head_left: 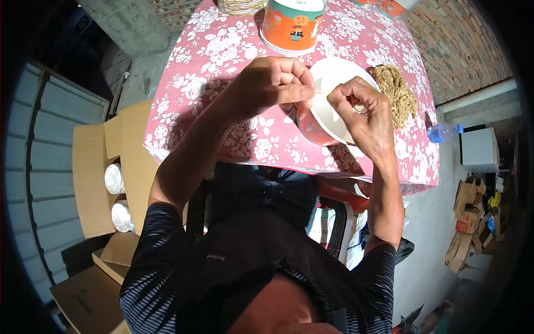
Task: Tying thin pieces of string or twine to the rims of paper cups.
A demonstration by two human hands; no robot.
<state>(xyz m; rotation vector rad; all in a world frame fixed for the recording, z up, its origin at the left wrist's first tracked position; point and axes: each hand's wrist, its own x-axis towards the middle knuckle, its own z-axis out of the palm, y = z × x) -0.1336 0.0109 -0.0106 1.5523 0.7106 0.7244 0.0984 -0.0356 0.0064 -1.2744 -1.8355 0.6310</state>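
My left hand (283, 83) is closed in a pinch over the left rim of a tilted paper bucket (335, 69). Opposite it, my right hand (364, 114) also pinches, with its fingers curled above the bucket's mouth. Something thin and pale shows between the two sets of fingertips, too small to name. White inside and orange-red outside, the bucket leans at the table's near edge, its opening partly hidden by my right hand. Just right of it lies a bundle of tan twisted cord (396, 97).
An upright orange and green paper bucket (292, 28) stands farther back, beside a wicker basket (242, 4). A flowered pink cloth (192, 83) covers the table. Cardboard boxes (92, 178) with white wrapped rolls sit at left; a plastic bottle (445, 132) is off the right edge.
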